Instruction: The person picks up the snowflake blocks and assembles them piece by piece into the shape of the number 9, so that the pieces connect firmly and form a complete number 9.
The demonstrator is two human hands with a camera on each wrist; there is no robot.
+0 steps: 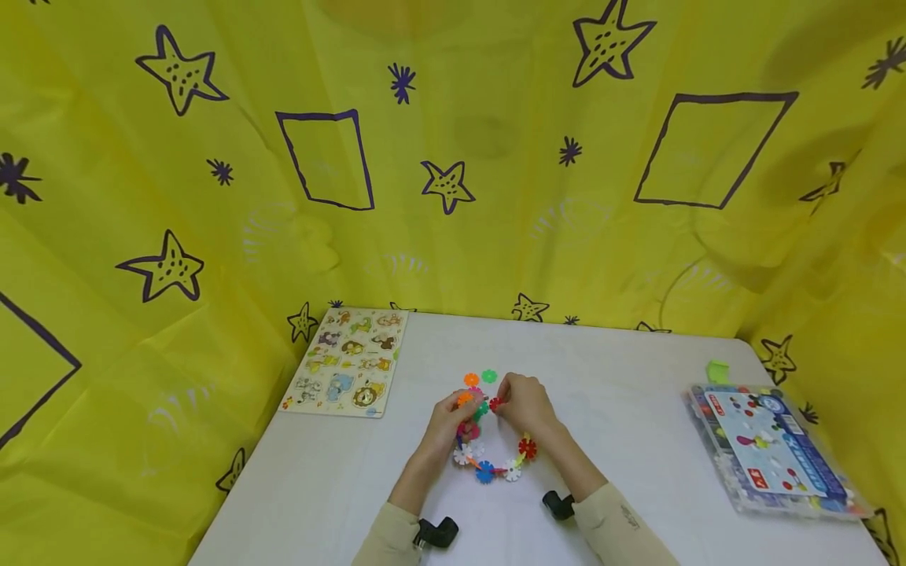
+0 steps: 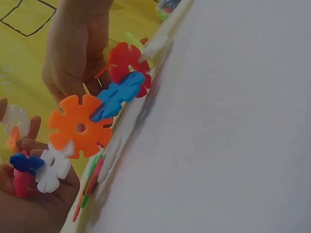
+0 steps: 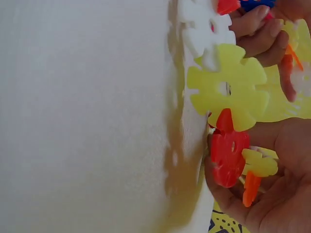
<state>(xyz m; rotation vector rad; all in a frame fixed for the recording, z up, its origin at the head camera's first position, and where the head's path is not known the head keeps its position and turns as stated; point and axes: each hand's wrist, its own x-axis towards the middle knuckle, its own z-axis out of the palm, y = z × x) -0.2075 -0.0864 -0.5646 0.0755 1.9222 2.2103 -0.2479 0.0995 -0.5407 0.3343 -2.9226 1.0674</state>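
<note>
A ring-like chain of notched plastic flower discs hangs between both hands; a blue disc (image 1: 484, 472) and a red disc (image 1: 527, 448) show along its near side in the head view. My left hand (image 1: 444, 422) grips the chain's left part, its fingers around several discs. On the other side my right hand (image 1: 527, 402) pinches a small red disc (image 1: 496, 405) beside a green disc (image 1: 482, 409). In the left wrist view, an orange disc (image 2: 63, 121) joins a light blue one (image 2: 116, 99). A yellow disc (image 3: 209, 92) shows large in the right wrist view.
Just beyond the hands, a loose orange disc (image 1: 471, 379) and a green disc (image 1: 489, 376) lie on the white table (image 1: 609, 377). An animal puzzle board (image 1: 385, 354) lies at left. At right are a plastic case (image 1: 771, 448) and a light green piece (image 1: 718, 371). Yellow curtain surrounds the table.
</note>
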